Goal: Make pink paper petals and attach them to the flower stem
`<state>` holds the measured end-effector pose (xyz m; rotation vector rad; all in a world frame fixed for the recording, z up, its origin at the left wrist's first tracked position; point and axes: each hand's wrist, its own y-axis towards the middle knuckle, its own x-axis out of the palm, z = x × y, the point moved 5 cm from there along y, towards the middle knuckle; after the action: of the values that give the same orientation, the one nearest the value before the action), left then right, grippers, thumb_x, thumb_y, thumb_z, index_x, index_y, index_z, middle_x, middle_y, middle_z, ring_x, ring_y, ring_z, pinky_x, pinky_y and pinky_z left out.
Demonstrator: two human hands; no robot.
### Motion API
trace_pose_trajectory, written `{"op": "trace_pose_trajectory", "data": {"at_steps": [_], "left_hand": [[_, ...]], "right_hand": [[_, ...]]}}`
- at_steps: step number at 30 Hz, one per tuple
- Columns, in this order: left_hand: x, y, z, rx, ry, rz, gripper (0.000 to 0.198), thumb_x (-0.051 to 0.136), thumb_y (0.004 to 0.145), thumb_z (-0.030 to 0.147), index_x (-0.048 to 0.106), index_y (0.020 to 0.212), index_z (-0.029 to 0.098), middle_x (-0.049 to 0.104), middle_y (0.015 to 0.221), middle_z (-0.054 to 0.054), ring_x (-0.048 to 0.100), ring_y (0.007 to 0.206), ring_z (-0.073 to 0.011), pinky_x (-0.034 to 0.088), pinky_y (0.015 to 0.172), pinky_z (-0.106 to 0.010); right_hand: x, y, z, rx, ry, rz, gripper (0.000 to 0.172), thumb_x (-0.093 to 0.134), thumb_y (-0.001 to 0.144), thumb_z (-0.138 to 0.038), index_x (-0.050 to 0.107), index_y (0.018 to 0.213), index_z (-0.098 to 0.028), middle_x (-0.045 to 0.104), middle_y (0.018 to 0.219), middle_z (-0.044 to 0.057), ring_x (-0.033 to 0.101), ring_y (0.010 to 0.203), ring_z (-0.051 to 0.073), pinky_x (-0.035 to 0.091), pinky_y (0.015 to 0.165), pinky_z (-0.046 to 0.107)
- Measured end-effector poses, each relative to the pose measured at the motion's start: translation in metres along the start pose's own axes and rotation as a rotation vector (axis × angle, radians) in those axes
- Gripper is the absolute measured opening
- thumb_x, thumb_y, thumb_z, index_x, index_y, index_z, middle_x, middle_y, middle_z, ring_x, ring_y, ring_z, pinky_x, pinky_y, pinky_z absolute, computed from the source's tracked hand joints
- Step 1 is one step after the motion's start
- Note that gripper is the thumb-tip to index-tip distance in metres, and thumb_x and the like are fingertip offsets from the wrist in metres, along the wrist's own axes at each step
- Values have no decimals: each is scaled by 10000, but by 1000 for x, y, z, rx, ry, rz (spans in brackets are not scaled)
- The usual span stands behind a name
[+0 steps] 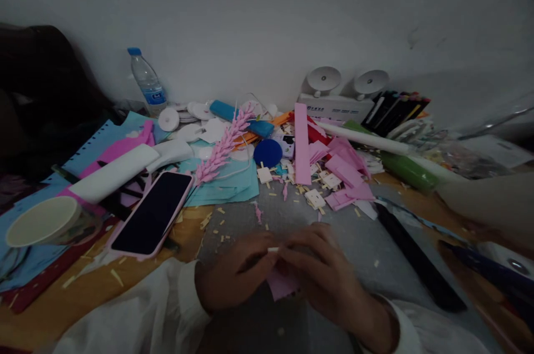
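My left hand (240, 272) and my right hand (329, 273) meet over the grey mat (240, 220), fingers pinched together. Both grip one piece of pink paper (280, 286), which hangs below the fingers with a notched lower edge. A small whitish strip shows between the fingertips; its kind is hard to make out. Just beyond the hands lies a small twisted pink paper bit (258, 213). Farther back stands a pink paper flower spike (227, 145), leaning over teal paper sheets (233, 190).
A phone (152, 215) and paper cup (45, 223) are at left. A water bottle (148, 81) stands by the wall. Pink strips (302, 143), a blue round lid (267, 153) and scraps fill the back. A black utility knife (419, 257) lies at right.
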<state>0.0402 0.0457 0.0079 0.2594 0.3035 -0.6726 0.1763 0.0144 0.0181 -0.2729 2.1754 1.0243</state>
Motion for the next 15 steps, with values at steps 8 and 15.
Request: {"op": "trace_pose_trajectory", "data": {"at_steps": [8,15], "left_hand": [[0,-1,7,159,153,-32,261,357,951,161,590,835,151,618,837,-49,582,803,-146,469,760,-250],[-5,-4,7,248,379,34,206,442,913,135,602,1041,111,621,958,-105,588,899,-180,490,810,-295]], "right_hand": [[2,4,6,213,155,-13,132,557,889,-110,554,991,-195,593,945,49,519,896,206,395,786,376],[0,7,3,117,-9,-33,137,519,886,-65,535,982,-162,599,915,70,494,859,224,358,759,394]]}}
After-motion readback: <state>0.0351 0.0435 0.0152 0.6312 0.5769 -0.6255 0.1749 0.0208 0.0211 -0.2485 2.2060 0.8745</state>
